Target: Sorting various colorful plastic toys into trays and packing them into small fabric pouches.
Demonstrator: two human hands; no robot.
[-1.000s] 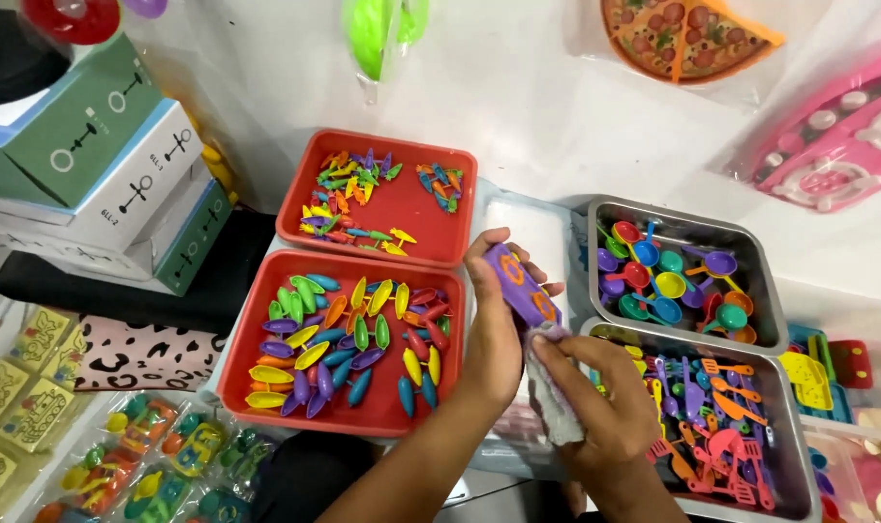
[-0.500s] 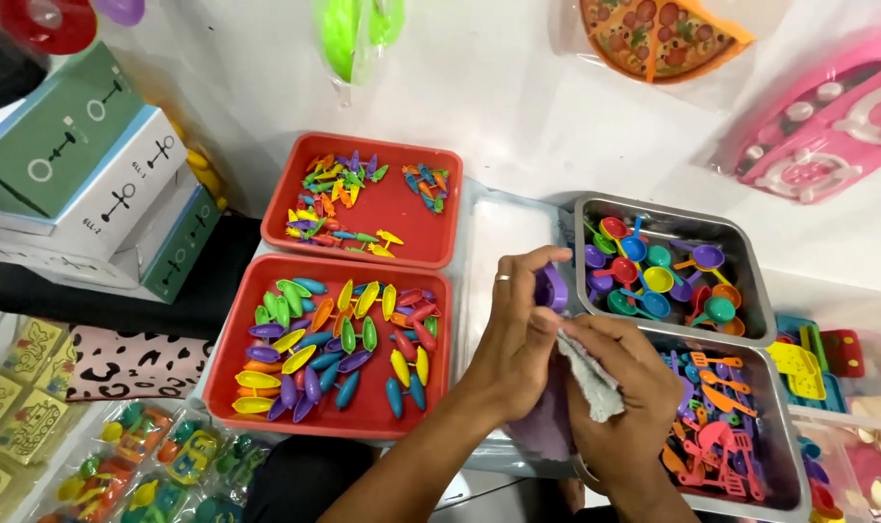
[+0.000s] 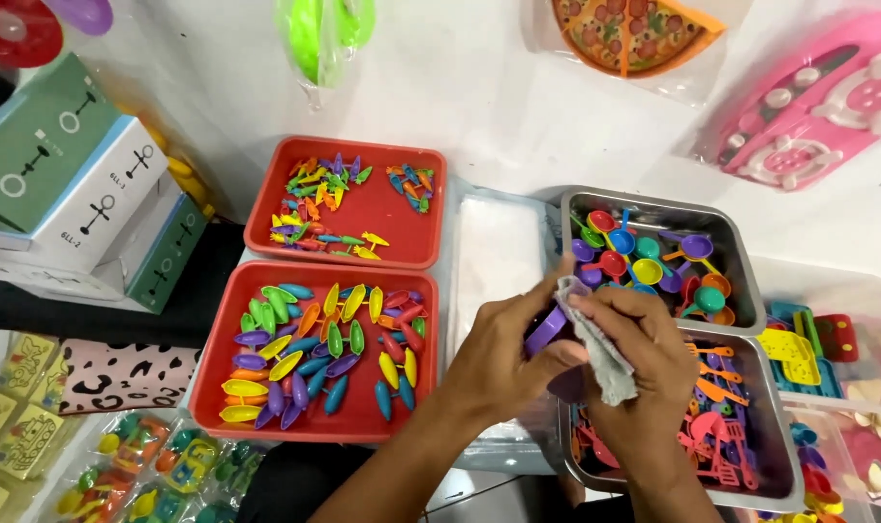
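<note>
Left hand [image 3: 503, 363] fingers closed on purple toy piece [image 3: 545, 330], held over metal tray [image 3: 785, 455] edge | long axis rising rightward | right hand [image 3: 644, 358] fingers pinching grey cloth [image 3: 600, 349] onto it | versus earlier: piece now mostly hidden, hands nearer the trays.

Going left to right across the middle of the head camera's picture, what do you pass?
Stacked cardboard boxes → red tray of colourful boat-shaped pieces → left hand → right hand with grey cloth → yellow toy grid piece.
</note>
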